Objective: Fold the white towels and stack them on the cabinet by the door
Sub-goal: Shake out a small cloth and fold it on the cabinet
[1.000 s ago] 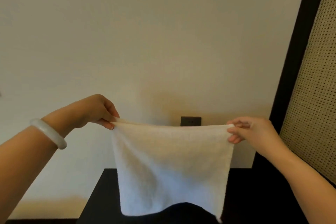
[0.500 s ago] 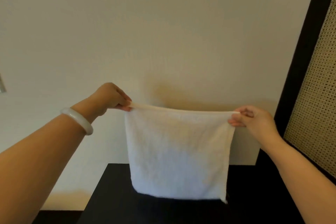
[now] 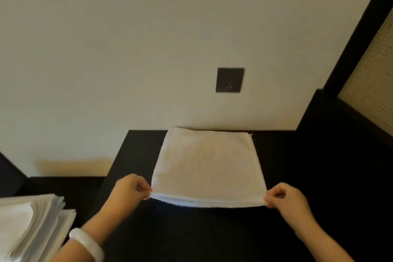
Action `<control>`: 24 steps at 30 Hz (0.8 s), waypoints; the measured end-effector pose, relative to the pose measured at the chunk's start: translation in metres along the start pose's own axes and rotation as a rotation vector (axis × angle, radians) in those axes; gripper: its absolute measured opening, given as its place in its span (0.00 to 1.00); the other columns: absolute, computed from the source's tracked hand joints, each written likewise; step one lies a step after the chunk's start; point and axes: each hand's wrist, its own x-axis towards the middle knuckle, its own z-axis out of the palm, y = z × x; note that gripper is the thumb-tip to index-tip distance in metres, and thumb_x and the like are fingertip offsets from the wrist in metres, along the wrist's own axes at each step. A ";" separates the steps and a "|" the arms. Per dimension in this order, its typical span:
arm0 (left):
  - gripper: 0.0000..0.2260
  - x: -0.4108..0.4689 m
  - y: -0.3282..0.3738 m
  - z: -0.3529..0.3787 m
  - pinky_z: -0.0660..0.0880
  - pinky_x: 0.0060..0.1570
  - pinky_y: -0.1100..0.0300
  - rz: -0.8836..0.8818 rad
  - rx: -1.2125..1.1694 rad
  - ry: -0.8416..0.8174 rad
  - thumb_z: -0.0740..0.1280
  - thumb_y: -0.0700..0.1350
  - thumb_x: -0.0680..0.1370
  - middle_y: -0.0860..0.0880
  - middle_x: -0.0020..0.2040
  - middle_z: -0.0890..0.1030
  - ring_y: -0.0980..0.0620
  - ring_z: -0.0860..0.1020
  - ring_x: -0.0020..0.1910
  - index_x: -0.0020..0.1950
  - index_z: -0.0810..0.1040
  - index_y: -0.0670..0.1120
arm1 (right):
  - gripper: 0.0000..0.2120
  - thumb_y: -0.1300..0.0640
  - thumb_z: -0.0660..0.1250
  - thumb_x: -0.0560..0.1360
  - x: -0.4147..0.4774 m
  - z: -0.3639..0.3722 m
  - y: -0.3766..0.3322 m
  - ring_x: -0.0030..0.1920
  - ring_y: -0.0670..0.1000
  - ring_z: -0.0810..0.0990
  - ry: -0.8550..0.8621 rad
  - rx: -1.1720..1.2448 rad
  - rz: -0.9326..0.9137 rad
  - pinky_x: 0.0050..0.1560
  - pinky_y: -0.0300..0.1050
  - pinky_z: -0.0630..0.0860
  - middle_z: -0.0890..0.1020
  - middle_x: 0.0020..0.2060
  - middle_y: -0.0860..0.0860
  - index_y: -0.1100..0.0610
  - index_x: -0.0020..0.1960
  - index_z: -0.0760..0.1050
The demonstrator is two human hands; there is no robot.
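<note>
A white towel [image 3: 207,164] lies spread flat on the dark cabinet top [image 3: 297,176], its far edge against the wall. My left hand [image 3: 129,189] pinches the towel's near left corner. The near right corner is pinched by my right hand [image 3: 285,198]. The near edge shows doubled layers and sits slightly raised off the cabinet top between my two hands.
A stack of white towels [image 3: 32,223] rests at the lower left. A dark wall socket [image 3: 229,80] is on the cream wall above the cabinet. A dark frame with a woven cane panel [image 3: 370,66] stands at the right.
The towel hung upright in the air between my hands; both hands have come down and toward me, and it now lies flat on the cabinet top. The towel stack has come into view.
</note>
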 end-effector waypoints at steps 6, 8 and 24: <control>0.07 -0.025 -0.030 0.042 0.70 0.47 0.71 -0.046 0.082 -0.104 0.72 0.44 0.76 0.56 0.54 0.74 0.58 0.76 0.49 0.45 0.77 0.55 | 0.10 0.62 0.71 0.75 -0.029 0.016 0.031 0.45 0.44 0.73 0.087 -0.200 -0.013 0.46 0.40 0.72 0.73 0.50 0.48 0.52 0.41 0.72; 0.08 -0.031 -0.031 0.046 0.69 0.57 0.68 0.009 0.184 -0.087 0.71 0.45 0.77 0.59 0.56 0.70 0.59 0.72 0.54 0.45 0.76 0.58 | 0.09 0.58 0.70 0.76 -0.037 0.013 0.029 0.52 0.43 0.70 0.066 -0.424 -0.132 0.55 0.40 0.72 0.71 0.53 0.45 0.50 0.42 0.71; 0.07 -0.016 -0.006 0.083 0.70 0.57 0.70 0.468 0.104 -0.070 0.65 0.52 0.80 0.61 0.53 0.73 0.62 0.70 0.54 0.55 0.81 0.54 | 0.03 0.53 0.63 0.81 -0.038 0.053 0.016 0.50 0.41 0.71 -0.254 -0.526 -0.763 0.53 0.31 0.68 0.72 0.48 0.39 0.47 0.51 0.75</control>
